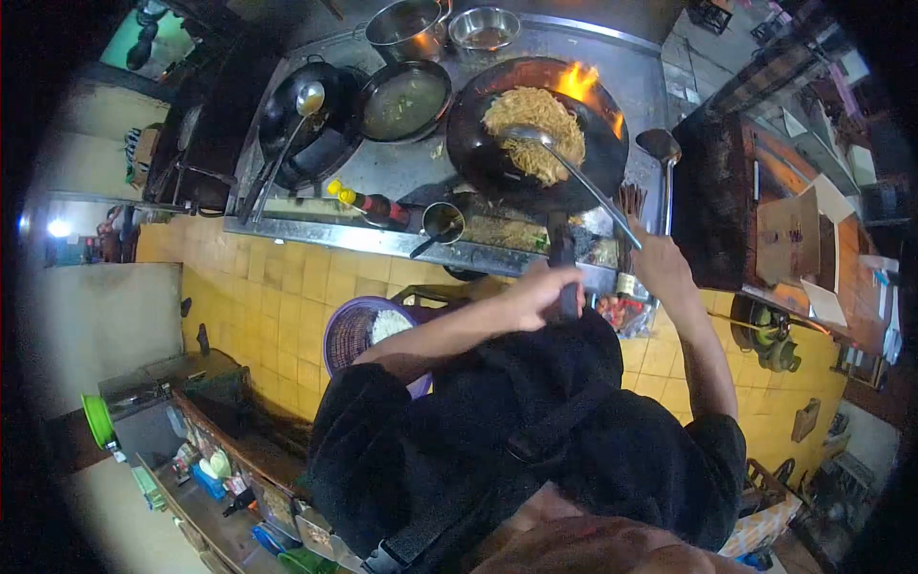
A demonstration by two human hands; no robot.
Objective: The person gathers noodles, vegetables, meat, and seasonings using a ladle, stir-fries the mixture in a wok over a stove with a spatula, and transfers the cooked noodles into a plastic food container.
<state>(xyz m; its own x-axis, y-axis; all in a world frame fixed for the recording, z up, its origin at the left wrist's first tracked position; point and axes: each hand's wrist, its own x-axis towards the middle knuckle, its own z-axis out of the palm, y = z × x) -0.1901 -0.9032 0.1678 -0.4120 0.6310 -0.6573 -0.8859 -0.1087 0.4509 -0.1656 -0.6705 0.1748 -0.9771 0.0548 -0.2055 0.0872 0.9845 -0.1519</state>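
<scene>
Yellow tiled floor [287,277] runs across the middle of the frame, below a steel cooking tabletop [421,172] that fills the upper centre.

Large black wok [478,143] sits upper centre-right on the tabletop, a mound of noodles [535,120] in it. Flame [583,81] licks at the wok's far rim.

Left hand [540,292], centre frame, fingers clenched around the wok handle [562,251], which points down-frame from the wok toward the person.

Right hand [655,258], right of centre, fingers closed on the end of a long ladle [574,172]. Ladle shaft slants up-left; its bowl rests in the noodles.

Second dark wok [296,129] at upper left, with its own ladle [292,134] lying across it. Just right of it, a pan of greenish liquid [406,96]. Two steel pots [411,27] along the top edge.

Yellow-capped sauce bottle [368,203] lies on the front edge of the tabletop, a small cup [443,222] just beside it. Another ladle [662,153] rests right of the large wok.

Purple basket [349,330] on the floor, left of centre, white food inside, partly hidden by the left arm.

Person's dark shirt [497,450] fills the lower centre. Cluttered shelf [220,459] at lower left; items too small to tell.
</scene>
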